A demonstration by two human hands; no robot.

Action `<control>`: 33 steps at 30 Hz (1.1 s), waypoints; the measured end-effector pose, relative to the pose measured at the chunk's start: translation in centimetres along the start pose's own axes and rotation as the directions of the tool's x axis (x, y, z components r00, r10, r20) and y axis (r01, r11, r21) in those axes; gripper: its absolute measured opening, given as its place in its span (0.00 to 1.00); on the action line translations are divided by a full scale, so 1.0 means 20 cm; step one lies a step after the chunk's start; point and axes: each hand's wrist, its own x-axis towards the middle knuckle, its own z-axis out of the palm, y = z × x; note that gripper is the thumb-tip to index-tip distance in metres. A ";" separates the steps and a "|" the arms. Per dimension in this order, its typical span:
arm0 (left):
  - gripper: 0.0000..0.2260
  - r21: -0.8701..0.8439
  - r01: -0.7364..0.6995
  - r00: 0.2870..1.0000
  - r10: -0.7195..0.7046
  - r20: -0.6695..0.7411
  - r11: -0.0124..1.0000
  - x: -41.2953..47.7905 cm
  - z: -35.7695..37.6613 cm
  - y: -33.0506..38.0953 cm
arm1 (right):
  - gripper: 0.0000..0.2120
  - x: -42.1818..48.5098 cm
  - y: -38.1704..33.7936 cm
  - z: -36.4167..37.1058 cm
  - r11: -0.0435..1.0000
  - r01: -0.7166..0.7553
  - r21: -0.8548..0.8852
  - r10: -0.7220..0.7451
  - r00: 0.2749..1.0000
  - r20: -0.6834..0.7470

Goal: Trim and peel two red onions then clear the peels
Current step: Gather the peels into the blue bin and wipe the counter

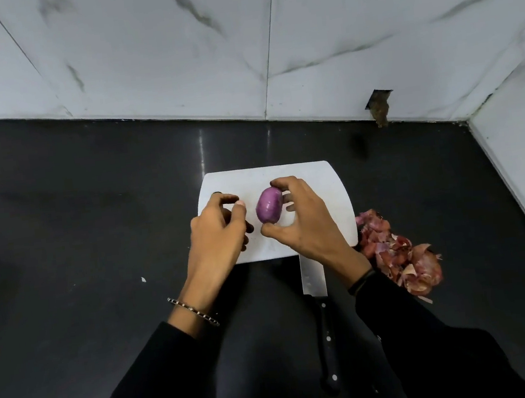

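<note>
A peeled purple-red onion (269,209) is on the white cutting board (326,191), held between the thumb and fingers of my right hand (304,223). Just left of the onion, my left hand (217,234) hovers over the board with its fingers curled and thumb near the fingertips; whether it pinches anything I cannot tell. A pile of dry reddish onion peels (400,258) lies on the dark counter to the right of the board. Only one onion shows.
A cleaver (313,278) with a black riveted handle lies on the black counter (91,219) below the board, blade partly under my right wrist. White marble-look tiled walls (169,45) close off the back and right. A small white scrap (143,279) lies left of the board.
</note>
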 end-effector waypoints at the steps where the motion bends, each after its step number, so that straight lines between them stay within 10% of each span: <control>1: 0.09 0.003 0.004 1.000 -0.004 -0.013 1.000 0.01 -0.01 -0.01 | 0.35 0.03 0.00 0.02 1.000 0.005 -0.028 -0.005 1.000 0.008; 13: 0.09 0.197 -0.107 0.987 0.128 -0.099 0.974 0.06 -0.09 -0.06 | 0.35 0.18 -0.03 0.12 0.998 -0.032 -0.063 0.033 0.999 0.015; 18: 0.32 0.506 -0.326 0.941 0.325 0.094 0.798 0.15 -0.06 -0.07 | 0.29 0.16 -0.08 0.06 0.991 -0.088 0.102 0.091 0.996 -0.024; 28: 0.30 0.405 -0.371 0.925 0.371 0.083 0.836 0.20 -0.01 -0.07 | 0.25 0.07 -0.11 -0.03 0.940 -0.220 0.261 0.197 0.974 0.109; 33: 0.32 0.408 -0.326 0.938 0.345 0.029 0.853 0.18 -0.03 -0.08 | 0.14 -0.14 -0.04 -0.11 0.946 -0.303 -0.114 0.303 0.953 -0.017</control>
